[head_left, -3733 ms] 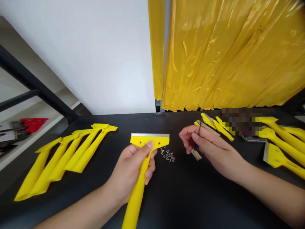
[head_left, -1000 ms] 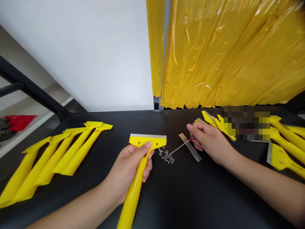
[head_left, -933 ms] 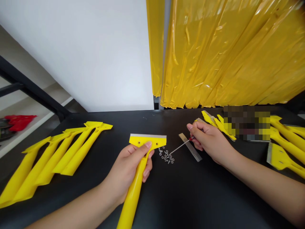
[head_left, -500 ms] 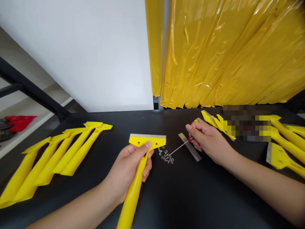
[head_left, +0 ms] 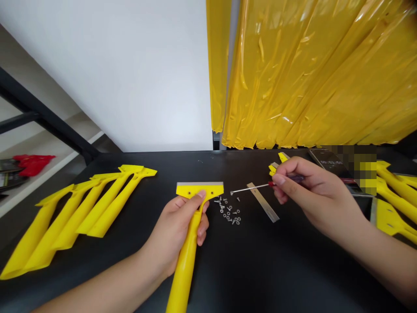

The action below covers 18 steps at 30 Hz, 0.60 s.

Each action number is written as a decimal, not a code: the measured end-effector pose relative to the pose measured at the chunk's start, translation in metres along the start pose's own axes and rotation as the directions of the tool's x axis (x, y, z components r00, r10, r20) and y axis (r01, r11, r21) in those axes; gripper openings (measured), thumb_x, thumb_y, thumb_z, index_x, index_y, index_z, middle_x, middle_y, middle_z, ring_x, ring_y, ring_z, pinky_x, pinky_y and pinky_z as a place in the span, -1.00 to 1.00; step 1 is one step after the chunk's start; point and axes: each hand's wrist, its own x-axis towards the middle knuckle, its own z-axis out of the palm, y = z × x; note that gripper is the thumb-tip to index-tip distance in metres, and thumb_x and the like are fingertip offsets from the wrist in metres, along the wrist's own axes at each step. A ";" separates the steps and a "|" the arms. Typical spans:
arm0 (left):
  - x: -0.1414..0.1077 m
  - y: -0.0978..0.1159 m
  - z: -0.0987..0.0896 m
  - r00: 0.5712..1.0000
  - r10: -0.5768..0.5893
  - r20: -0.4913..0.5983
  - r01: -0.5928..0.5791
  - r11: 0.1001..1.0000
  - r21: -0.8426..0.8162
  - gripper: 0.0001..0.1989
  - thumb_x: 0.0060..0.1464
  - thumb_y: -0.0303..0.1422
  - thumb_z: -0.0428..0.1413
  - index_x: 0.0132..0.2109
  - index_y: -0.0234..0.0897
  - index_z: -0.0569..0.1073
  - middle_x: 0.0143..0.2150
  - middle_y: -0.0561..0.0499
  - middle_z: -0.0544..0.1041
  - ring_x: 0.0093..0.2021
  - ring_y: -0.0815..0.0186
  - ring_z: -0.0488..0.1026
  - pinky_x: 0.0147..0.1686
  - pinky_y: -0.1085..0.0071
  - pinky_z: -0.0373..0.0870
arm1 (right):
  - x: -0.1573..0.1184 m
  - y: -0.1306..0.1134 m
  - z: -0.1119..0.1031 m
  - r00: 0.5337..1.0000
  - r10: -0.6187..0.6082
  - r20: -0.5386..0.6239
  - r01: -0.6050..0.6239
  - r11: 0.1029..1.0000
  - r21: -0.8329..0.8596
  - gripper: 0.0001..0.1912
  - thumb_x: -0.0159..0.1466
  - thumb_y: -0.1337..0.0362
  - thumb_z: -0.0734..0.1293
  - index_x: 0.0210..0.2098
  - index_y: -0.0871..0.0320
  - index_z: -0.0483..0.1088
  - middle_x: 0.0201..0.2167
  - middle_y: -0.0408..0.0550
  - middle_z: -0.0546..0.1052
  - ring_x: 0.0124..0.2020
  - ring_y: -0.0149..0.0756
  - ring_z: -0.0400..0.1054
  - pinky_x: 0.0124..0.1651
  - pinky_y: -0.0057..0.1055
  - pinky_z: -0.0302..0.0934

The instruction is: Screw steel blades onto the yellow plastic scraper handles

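- The left hand (head_left: 179,226) gripped a yellow plastic scraper (head_left: 188,256) over mid-table; its silver blade (head_left: 200,184) sat in place, but both holes (head_left: 212,192) looked unfilled.
- The right hand (head_left: 309,191) pinched a thin metal-shafted screwdriver (head_left: 252,188), apparently with a small screw (head_left: 231,193) at its tip.
- Loose silver nuts (head_left: 228,218) lay below, unfitted.
- Black tabletop (head_left: 257,269) spread nearer the person, with yellow plastic handles (head_left: 104,202) bordering it leftward and bladed scrapers (head_left: 391,220) rightward.

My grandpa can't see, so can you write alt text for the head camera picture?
The left hand holds a yellow scraper; the right hand holds a screwdriver, its tip near loose screws and nuts on a black table. Yellow scraper handles lie at left.
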 end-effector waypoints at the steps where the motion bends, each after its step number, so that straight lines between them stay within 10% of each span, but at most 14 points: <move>1: 0.000 0.000 0.000 1.000 -0.018 0.011 0.018 1.000 -0.007 -0.65 0.27 -0.12 0.24 -0.37 -0.24 0.40 -0.69 0.12 0.33 -0.69 0.43 0.23 -0.66 0.56 0.19 | -0.002 -0.003 0.002 1.000 -0.010 -0.006 0.010 1.000 0.007 -0.75 0.42 0.03 0.44 -0.24 0.05 0.45 -0.46 -0.20 0.50 -0.43 -0.42 0.37 -0.35 -0.49 0.29; 18: -0.011 -0.002 0.002 0.974 -0.159 0.164 0.166 0.985 -0.034 -0.61 0.32 -0.09 0.19 -0.38 -0.27 0.46 -0.70 0.12 0.28 -0.72 0.51 0.12 -0.70 0.62 0.11 | -0.016 -0.013 0.014 1.000 -0.023 0.021 0.023 1.000 0.003 -0.78 0.43 0.07 0.43 -0.26 0.06 0.48 -0.44 -0.15 0.52 -0.44 -0.39 0.43 -0.42 -0.51 0.37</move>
